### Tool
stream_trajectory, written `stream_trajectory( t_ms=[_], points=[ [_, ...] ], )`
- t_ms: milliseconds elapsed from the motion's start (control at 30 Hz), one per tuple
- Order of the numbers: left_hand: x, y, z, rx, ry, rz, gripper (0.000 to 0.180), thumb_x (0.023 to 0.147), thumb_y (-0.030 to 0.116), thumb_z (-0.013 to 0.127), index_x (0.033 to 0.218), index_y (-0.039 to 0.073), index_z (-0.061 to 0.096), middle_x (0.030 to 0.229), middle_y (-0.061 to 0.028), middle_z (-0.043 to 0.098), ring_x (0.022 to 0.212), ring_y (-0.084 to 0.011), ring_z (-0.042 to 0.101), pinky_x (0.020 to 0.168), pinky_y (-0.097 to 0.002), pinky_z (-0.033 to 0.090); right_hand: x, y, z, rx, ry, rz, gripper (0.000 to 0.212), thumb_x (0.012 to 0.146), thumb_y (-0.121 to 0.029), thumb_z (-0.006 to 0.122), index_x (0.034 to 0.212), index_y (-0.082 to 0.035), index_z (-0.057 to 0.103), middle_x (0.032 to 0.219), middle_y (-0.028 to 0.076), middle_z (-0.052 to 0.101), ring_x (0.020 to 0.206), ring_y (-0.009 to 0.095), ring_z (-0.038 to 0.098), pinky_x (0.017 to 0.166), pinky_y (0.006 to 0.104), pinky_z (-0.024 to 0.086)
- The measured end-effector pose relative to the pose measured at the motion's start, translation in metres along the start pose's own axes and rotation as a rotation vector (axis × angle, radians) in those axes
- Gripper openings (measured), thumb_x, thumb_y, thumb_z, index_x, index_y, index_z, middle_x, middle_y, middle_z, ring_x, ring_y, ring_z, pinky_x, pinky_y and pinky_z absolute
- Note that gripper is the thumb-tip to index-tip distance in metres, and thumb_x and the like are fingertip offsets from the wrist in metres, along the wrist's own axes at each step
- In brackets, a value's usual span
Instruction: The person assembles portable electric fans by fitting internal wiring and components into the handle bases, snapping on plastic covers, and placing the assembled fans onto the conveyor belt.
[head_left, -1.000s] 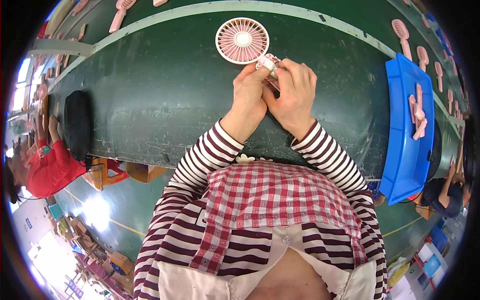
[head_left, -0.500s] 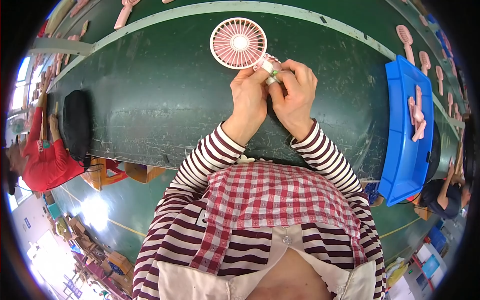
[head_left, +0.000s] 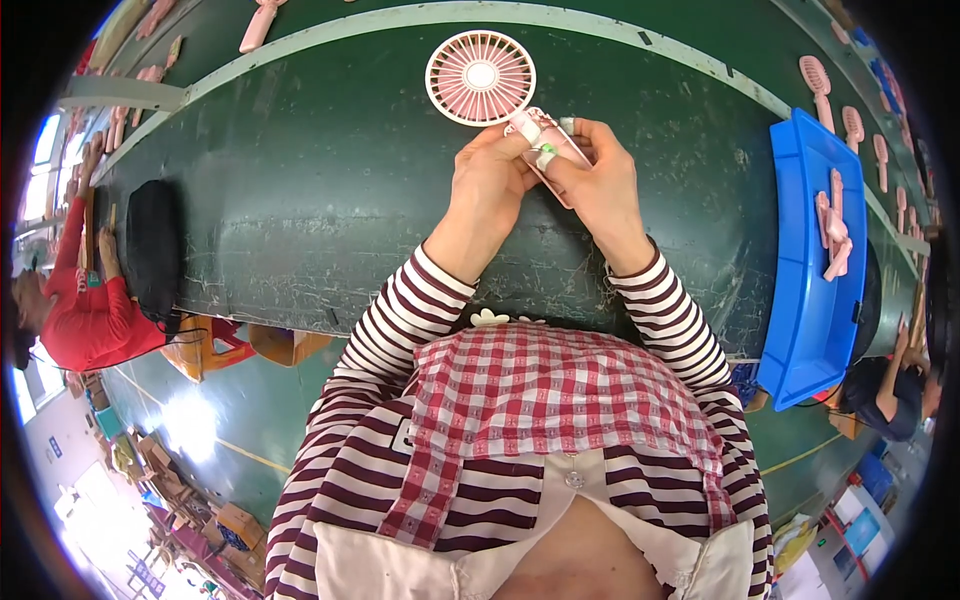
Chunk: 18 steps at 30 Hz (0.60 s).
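- The handheld fan (head_left: 481, 75) is in front of the person, over the middle of the green tabletop (head_left: 330, 190), its round head pointing away and its pink handle (head_left: 563, 150) slanting back toward the body; whether the head rests on the surface I cannot tell.
- Both hands are closed on it, near each other: the left hand (head_left: 487, 180) pinches the handle's upper end just below the head, while the right hand (head_left: 606, 180) grips the handle's side between thumb and fingers. A small green piece (head_left: 547, 149) shows near the right thumb; what it belongs to is unclear.
- It looks like light, stiff plastic, so weight should be no trouble; the smooth handle may slide a little in the fingers.
- The thin spokes of the grille (head_left: 480, 74) seem the fragile part and could bend or crack if squeezed. The handle, or the solid neck below the head, looks the better place to hold.
- Compared with a second ago, the hands sit farther apart and the right one has opened outward, so more of the handle shows; the head lies nearly where it did.
- The blue tray (head_left: 783, 250) on the right, with its pink parts (head_left: 836, 225), looks unchanged.
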<state>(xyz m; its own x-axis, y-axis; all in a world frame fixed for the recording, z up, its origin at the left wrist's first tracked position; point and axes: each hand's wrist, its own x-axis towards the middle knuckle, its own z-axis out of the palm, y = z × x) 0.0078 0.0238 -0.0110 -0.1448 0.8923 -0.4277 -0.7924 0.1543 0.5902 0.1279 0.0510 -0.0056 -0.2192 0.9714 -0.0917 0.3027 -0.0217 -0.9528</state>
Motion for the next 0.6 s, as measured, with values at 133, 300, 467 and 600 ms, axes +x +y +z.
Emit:
stream_trajectory(
  t_ms=[133, 300, 467, 600],
  points=[
    [0.004, 0.002, -0.001, 0.014, 0.006, 0.003, 0.019, 0.085, 0.003, 0.049, 0.102, -0.001, 0.054, 0.096, -0.0099, 0.060, 0.083, -0.0196, 0.060, 0.075, -0.0341, 0.050, -0.001, 0.006, 0.001, 0.017, 0.000, -0.057, 0.052, 0.069, -0.014, 0.068, 0.113, 0.006, 0.049, 0.101, 0.016, 0.058, 0.091, 0.024, 0.059, 0.078, 0.0321, 0.047],
    [0.004, 0.004, -0.004, 0.118, -0.013, -0.022, 0.023, 0.091, 0.011, 0.044, 0.111, 0.002, 0.051, 0.105, -0.0091, 0.059, 0.093, -0.0180, 0.058, 0.082, -0.0326, 0.047, 0.000, 0.006, 0.001, 0.013, 0.011, -0.105, 0.060, 0.069, -0.019, 0.068, 0.118, 0.007, 0.046, 0.102, 0.017, 0.056, 0.091, 0.025, 0.058, 0.078, 0.0324, 0.047],
    [0.003, 0.003, -0.003, 0.107, -0.039, -0.043, 0.024, 0.090, 0.010, 0.045, 0.111, 0.000, 0.051, 0.106, -0.0105, 0.059, 0.095, -0.0200, 0.058, 0.083, -0.0333, 0.047, 0.003, 0.008, 0.001, -0.040, -0.002, -0.092, 0.064, 0.069, -0.022, 0.068, 0.120, 0.007, 0.044, 0.103, 0.018, 0.054, 0.091, 0.026, 0.057, 0.077, 0.0333, 0.047],
    [0.003, 0.003, -0.003, 0.117, -0.018, -0.023, 0.023, 0.090, 0.008, 0.045, 0.110, -0.001, 0.052, 0.104, -0.0104, 0.059, 0.094, -0.0200, 0.058, 0.083, -0.0333, 0.048, -0.007, -0.004, 0.002, -0.352, 0.177, -0.455, 0.054, 0.067, -0.012, 0.070, 0.113, 0.003, 0.048, 0.108, 0.014, 0.053, 0.097, 0.026, 0.054, 0.083, 0.0350, 0.042]
  ],
)
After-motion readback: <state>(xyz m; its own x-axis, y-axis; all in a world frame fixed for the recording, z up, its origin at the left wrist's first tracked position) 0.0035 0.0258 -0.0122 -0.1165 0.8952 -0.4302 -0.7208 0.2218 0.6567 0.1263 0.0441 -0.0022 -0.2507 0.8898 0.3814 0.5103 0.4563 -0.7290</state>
